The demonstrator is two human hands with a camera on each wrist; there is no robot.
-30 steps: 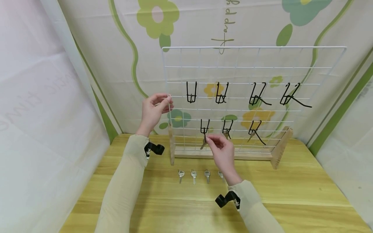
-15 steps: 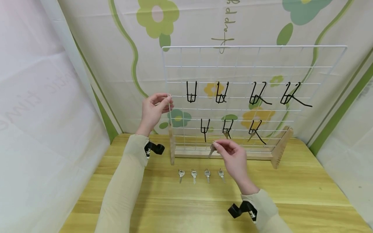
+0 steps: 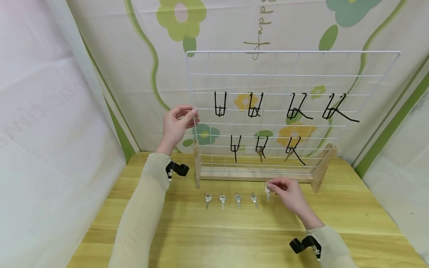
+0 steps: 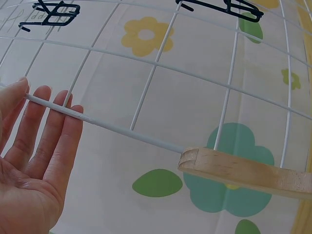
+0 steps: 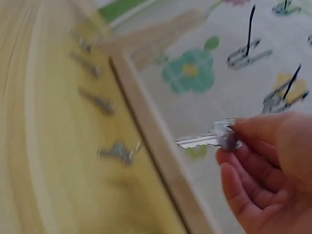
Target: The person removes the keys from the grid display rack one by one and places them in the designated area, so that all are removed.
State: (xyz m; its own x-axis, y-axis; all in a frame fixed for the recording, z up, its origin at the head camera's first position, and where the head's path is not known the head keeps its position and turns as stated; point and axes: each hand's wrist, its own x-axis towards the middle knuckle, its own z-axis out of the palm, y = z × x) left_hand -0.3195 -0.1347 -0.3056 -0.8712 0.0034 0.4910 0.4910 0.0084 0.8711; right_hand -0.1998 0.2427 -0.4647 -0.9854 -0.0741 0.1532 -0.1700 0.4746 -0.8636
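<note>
Backdrop lettering point(image 3: 258, 43) cut off above | right grip point(image 3: 291, 195) pinches partly covered key point(image 5: 204, 140) | left grip point(image 3: 175, 124) holds white rack point(image 3: 291, 52) edge

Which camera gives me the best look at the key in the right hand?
The right wrist view: the key is large there, its notched blade plain while the right hand pinches its other end. The head view shows it small, just right of the row of four keys. The left wrist view does not show it.
</note>
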